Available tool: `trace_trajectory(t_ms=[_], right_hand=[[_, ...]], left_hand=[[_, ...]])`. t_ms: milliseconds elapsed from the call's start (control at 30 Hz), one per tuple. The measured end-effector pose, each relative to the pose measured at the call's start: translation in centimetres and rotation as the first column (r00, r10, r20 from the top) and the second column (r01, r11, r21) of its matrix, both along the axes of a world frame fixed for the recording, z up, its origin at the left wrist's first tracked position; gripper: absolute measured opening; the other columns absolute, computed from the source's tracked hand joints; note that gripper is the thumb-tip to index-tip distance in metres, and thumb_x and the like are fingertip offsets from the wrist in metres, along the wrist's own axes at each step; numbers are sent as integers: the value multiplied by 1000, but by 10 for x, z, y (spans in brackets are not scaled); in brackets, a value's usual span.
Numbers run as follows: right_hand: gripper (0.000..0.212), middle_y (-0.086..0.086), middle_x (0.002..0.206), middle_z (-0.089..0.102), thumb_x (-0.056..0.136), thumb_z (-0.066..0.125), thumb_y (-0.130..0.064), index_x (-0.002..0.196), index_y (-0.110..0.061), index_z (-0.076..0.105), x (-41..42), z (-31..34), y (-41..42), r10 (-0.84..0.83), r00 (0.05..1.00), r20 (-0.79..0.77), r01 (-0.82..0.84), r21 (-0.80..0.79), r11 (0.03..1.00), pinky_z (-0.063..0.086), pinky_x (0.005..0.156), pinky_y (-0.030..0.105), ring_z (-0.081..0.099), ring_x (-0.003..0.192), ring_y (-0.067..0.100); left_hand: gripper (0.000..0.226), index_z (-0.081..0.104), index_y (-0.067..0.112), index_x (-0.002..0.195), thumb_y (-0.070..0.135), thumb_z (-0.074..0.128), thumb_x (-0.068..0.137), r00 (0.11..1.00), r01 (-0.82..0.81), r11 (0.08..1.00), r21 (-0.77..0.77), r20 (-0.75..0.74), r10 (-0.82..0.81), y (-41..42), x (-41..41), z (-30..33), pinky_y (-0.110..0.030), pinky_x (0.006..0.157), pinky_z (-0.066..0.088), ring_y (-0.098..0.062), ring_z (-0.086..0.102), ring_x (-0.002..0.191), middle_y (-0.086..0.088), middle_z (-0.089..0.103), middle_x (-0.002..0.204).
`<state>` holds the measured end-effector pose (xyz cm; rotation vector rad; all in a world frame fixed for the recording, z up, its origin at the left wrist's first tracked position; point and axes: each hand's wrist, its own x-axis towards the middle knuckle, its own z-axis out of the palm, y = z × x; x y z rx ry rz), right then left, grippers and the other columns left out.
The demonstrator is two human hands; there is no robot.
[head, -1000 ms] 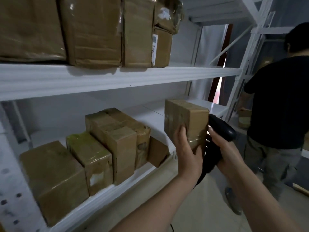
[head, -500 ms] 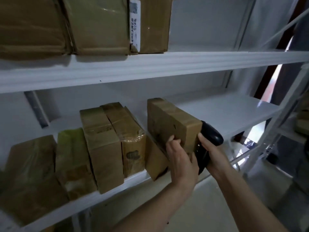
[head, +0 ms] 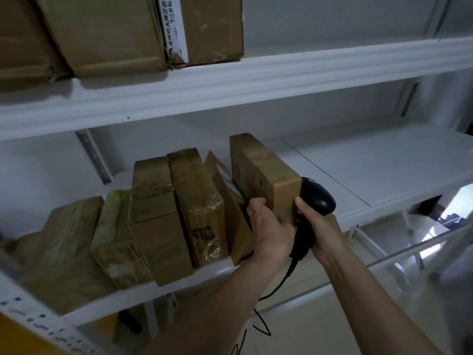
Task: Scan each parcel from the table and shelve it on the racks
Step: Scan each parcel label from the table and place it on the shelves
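A brown taped parcel (head: pixel 263 170) stands on edge on the white middle shelf (head: pixel 371 175), at the right end of a row of parcels. My left hand (head: pixel 268 226) grips its near lower corner. My right hand (head: pixel 320 226) holds a black corded barcode scanner (head: pixel 314 201), pressed against the parcel's right side. A thin flat parcel (head: pixel 222 190) leans between this parcel and the row.
Several brown parcels (head: pixel 158 216) stand side by side on the left of the middle shelf. Larger boxes (head: pixel 107 34) fill the left of the upper shelf (head: pixel 281 75). The middle shelf is bare to the right. A lower rail (head: pixel 409 247) crosses at right.
The parcel has moved left and into the shelf, up against the row. My view swung left and closer, so the person at right is out of sight.
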<state>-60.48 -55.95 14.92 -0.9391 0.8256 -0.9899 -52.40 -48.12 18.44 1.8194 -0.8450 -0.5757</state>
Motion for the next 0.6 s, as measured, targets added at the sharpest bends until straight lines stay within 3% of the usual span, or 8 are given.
trace_trajectory(t_ms=[67, 167, 233, 333, 433, 600], right_hand=[[28, 9, 98, 75, 77, 79, -23, 102, -15, 71, 0, 0, 5, -49, 999, 3, 49, 11, 999, 53, 94, 48, 70, 97, 25], [18, 6, 87, 76, 77, 80, -22, 91, -15, 71, 0, 2, 16, -155, 988, 25, 154, 32, 988, 55, 90, 45, 71, 92, 25], [15, -2, 73, 74, 76, 80, -25, 84, -17, 71, 1, 3, 25, -207, 978, 16, 207, 29, 978, 56, 86, 39, 70, 85, 20], [17, -3, 69, 71, 75, 82, -26, 82, -16, 70, 2, 6, 42, -257, 966, 19, 257, 13, 966, 55, 80, 35, 69, 80, 17], [16, -1, 66, 69, 76, 81, -22, 85, -14, 71, 1, 10, 70, -217, 976, 34, 218, -37, 975, 53, 68, 33, 66, 71, 18], [9, 5, 58, 59, 77, 78, -16, 71, -16, 72, 18, 13, 137, -14, 1000, -16, 12, -109, 994, 47, 60, 31, 55, 54, 15]], left_hand=[[65, 31, 20, 136, 2, 64, 83, 999, -7, 1000, -4, 39, 7, 5, -1, 1, -17, 92, 34, -9, 39, 116, 4, 34, 133], [65, 34, 22, 137, 2, 65, 84, 996, -49, 991, -126, 67, 57, 16, -5, 1, -17, 95, 39, -5, 43, 116, 9, 36, 129], [57, 39, 24, 131, 0, 63, 86, 996, -62, 972, -225, 54, 76, 25, -6, 1, -19, 97, 44, -2, 49, 110, 13, 36, 124], [44, 49, 29, 109, -7, 55, 86, 996, -61, 942, -331, 43, 79, 39, -3, 3, -15, 85, 49, 4, 54, 98, 11, 50, 114], [41, 58, 29, 84, -11, 49, 86, 1000, -6, 940, -341, -16, 1, 59, 9, 2, -24, 76, 54, -4, 62, 79, 7, 64, 89], [37, 62, 21, 78, -10, 46, 88, 995, 2, 960, -279, -94, -29, 120, 43, -14, -20, 66, 52, -2, 62, 64, 6, 65, 73]])
